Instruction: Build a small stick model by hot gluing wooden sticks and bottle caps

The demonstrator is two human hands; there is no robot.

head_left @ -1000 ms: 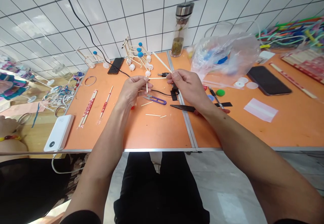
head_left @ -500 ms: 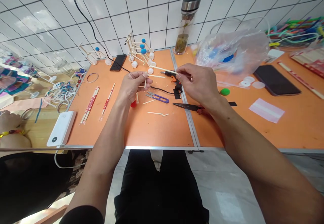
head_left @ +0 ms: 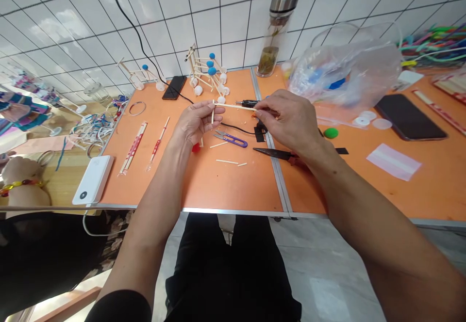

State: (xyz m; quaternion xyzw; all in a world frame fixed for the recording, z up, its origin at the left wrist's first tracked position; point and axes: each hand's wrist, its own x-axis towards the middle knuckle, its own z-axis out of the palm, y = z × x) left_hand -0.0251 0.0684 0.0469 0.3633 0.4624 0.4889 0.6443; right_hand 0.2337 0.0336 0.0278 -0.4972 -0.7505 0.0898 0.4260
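My left hand [head_left: 192, 123] pinches a short pale wooden stick [head_left: 213, 114] between thumb and fingers, held roughly upright. A longer wooden stick [head_left: 236, 106] lies level in the pinch of my right hand [head_left: 289, 118], its far end meeting the top of the short one; whether they are joined I cannot tell. Behind the right fingers sits a black glue gun [head_left: 249, 103], partly hidden. Purple thread snips [head_left: 233, 139] and cut stick pieces [head_left: 226, 161] lie below the hands. Dark-bladed scissors [head_left: 273, 153] are under my right wrist, their handles mostly covered.
Stick models with blue and white balls [head_left: 209, 72] stand at the back, near a phone [head_left: 174, 88] and a tea bottle [head_left: 274, 36]. Wrapped chopsticks [head_left: 134, 147] and a white power bank [head_left: 92, 180] lie left. A plastic bag [head_left: 345, 70] fills the back right. Another person's hand [head_left: 24, 174] rests far left.
The right hand's long stick has come down and left, so its end now touches the stick in my left hand. Before, a gap showed between them. The view has shifted slightly.
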